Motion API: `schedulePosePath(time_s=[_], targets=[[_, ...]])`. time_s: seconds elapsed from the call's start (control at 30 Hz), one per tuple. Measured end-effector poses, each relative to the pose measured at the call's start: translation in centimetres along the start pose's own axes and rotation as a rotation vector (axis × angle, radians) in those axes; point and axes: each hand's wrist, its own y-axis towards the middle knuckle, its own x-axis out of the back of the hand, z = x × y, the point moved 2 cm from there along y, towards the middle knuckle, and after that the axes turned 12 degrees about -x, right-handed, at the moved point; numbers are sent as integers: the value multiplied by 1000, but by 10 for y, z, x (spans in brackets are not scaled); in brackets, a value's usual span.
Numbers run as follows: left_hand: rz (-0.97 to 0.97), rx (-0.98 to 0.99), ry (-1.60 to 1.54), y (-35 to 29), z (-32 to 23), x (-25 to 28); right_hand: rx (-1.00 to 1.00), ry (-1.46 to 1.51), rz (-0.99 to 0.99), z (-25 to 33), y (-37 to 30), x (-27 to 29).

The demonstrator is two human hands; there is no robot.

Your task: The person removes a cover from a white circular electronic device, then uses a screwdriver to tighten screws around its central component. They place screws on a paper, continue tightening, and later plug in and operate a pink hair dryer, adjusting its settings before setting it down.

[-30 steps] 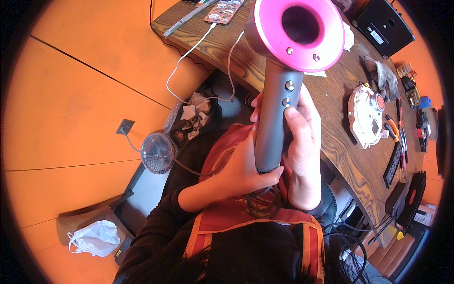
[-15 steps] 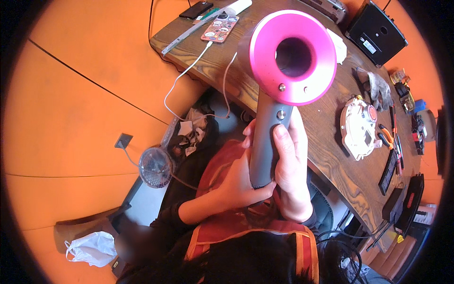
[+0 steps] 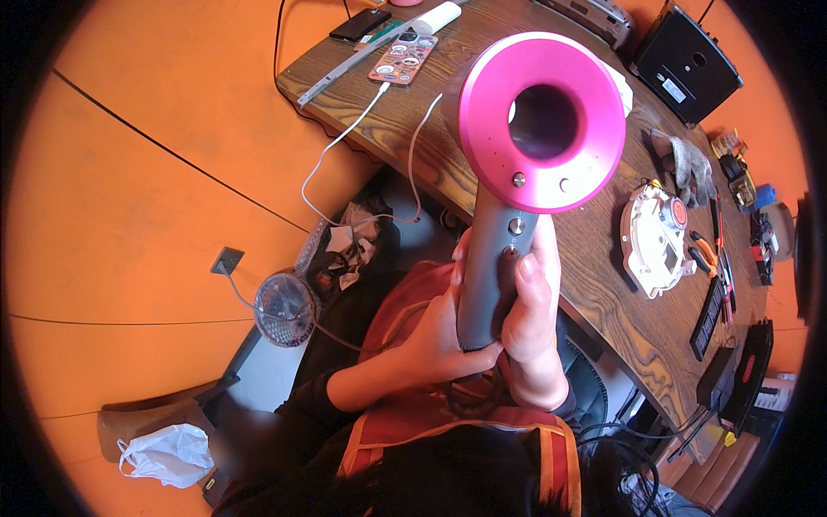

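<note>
Up close, we see a dryer [image 3: 525, 155] held upright in front of the camera, pink ring head on top, grey handle below. Our right hand [image 3: 532, 323] wraps the handle, thumb by its buttons; our left hand [image 3: 444, 340] grips it lower down. Behind it on the wooden counter [image 3: 594, 276], a white round part [image 3: 655, 239] lies right, a phone [image 3: 403, 62] far left.

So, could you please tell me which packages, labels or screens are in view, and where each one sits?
Black box: far end of the table, squarish, with a small white label on top.
Phone: far left of the table, flat, its case covered in coloured stickers, white cable plugged in.
Dark phone: beside it, at the table edge.
White plastic bag: on the floor, lower left, crumpled.
</note>
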Motion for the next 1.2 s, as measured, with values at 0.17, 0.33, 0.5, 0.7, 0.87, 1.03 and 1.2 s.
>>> schedulePosePath(time_s=[0.17,0.33,0.5,0.7,0.87,1.03,1.2], targets=[[4,70,-4,-1,1,0,-10,-51,-2,0,-2,2],[-24,50,-8,-2,1,0,-12,-21,-8,0,-1,0],[-19,71,-105,-5,5,-2,-20,21,-74,3,0,-1],[21,52,-72,-9,13,-6,-89,41,-170,7,-3,2],[24,53,-69,-11,12,-6,-71,95,-154,8,-3,3],[15,75,-94,-7,7,-7,-72,100,-93,9,-3,2],[1,106,-89,-1,-3,-6,-39,-27,-113,8,-5,-1]])
